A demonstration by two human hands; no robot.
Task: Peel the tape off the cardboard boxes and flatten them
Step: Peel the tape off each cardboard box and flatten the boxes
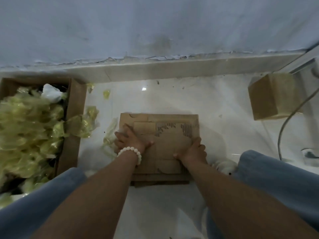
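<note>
Cardboard under the palms: the flattened box (165, 135) lay on the white floor (172, 94) between the knees, its top skin torn to bare flutes toward the far right corner
Left hand: the left hand (132, 139), a bead bracelet (130, 152) at its wrist, pressed palm down on the sheet's left edge, fingers straight and spread, pinching nothing
Right hand: the right hand (193, 150) pressed palm down at the right edge, thumb out toward the middle, fingers stretched forward, holding nothing that showed
Under the sheet: more brown edges (160, 181) stuck out at the near side, likely other flattened sheets
Step, as judged: this box looked finished, and pressing was the last of it
Relation that mattered: the taped box (271, 95) stood whole, well apart, ahead and to the right, so the right hand was the nearer; a grey cable (279, 145) ran just beside it
Long axis of that box: too foreshortened to tell
Left side: the open carton (74, 107) heaped with yellowish tape (25, 121) stood near the left hand, handy for peeled strips
</note>
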